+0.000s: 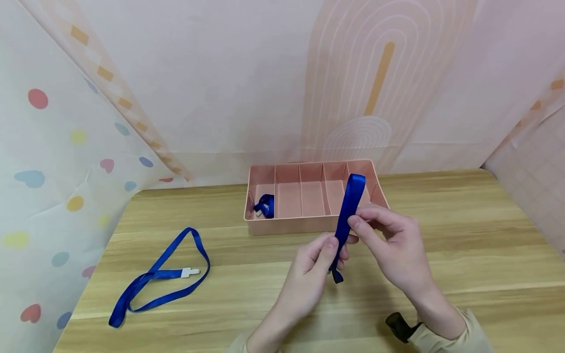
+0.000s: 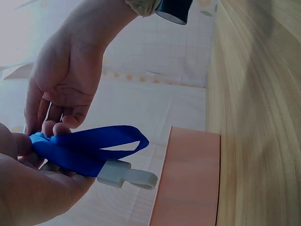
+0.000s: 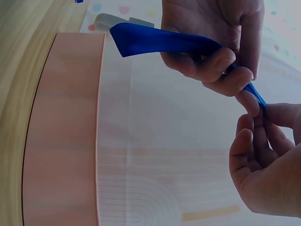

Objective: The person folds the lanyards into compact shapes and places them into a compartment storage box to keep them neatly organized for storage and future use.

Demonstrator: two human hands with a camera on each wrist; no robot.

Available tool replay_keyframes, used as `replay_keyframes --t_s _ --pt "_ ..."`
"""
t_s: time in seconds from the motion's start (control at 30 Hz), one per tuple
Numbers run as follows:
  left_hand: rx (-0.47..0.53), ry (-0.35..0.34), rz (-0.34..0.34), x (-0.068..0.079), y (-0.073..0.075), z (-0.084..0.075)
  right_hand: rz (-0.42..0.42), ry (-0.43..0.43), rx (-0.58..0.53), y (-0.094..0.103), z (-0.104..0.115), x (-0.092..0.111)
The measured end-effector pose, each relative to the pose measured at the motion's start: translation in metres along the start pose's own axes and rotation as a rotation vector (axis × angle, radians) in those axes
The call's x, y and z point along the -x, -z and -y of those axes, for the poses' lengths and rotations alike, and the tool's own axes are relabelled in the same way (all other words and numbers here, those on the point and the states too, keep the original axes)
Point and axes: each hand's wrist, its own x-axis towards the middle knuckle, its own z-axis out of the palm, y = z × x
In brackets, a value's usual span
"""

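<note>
Left hand point(image 2: 44, 190), clip point(image 2: 113, 174) clearest in wrist views

Pink rectangular plastic tray point(image 1: 287, 226), five compartments side by side, at the back of the wood-grain tabletop point(image 1: 463, 235), just before the pale printed cloth backdrop point(image 1: 220, 98). In its leftmost compartment: coiled blue ribbon lanyard point(image 1: 268, 206). Left of tray, nearer the person: loose looped blue ribbon lanyard point(image 1: 165, 274) on tabletop, white plastic clip point(image 1: 190, 272) inside the loop's right side. Before tray's right half, above tabletop: folded blue ribbon lanyard point(image 1: 346, 211), between left hand point(image 1: 311, 274) and right hand point(image 1: 397, 245).
</note>
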Motion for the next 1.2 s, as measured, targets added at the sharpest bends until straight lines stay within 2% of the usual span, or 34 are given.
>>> replay_keyframes --t_s 0.17,0.57,0.8,0.93,1.07,1.2 --pt "-0.010 -0.006 -0.008 0.0006 -0.0018 -0.0017 -0.014 -0.009 0.013 -0.0010 -0.0013 0.0002" --pt "-0.034 0.036 0.009 -0.0001 -0.0016 0.0016 -0.016 -0.023 0.063 -0.0044 -0.0039 0.0021" --pt "-0.028 0.029 0.024 0.0014 -0.0032 0.0024 -0.033 -0.012 0.048 -0.0053 -0.0053 0.0034" --pt "-0.042 0.013 0.018 0.0043 -0.0030 0.0044 -0.030 -0.016 -0.004 -0.0066 -0.0041 0.0049" --pt "-0.062 0.012 0.001 0.0053 -0.0022 0.0044 -0.053 0.032 -0.038 -0.0078 -0.0043 0.0052" --pt "-0.039 0.068 -0.021 0.0045 -0.0021 0.0023 -0.086 0.084 -0.014 -0.0080 -0.0042 0.0041"
